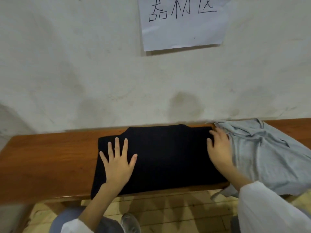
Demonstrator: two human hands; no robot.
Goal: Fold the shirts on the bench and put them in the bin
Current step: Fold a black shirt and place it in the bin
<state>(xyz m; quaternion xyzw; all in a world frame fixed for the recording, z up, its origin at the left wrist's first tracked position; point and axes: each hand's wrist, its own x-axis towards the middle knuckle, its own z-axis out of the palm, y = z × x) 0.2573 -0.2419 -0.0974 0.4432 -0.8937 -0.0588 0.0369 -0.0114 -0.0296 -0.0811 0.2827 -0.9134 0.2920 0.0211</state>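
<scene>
Paper sheet point(182, 31) on wall point(84, 64): handwritten "器材区".

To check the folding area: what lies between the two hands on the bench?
Only the black shirt: in the head view, its flat cloth spans from left hand to right hand, with nothing on it.

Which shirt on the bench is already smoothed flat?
The black shirt, flat under the left hand and right hand; the grey shirt beside it lies crumpled.

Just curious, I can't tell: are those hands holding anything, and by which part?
Nothing is held. Both the left hand and right hand press flat on the black shirt.
</scene>
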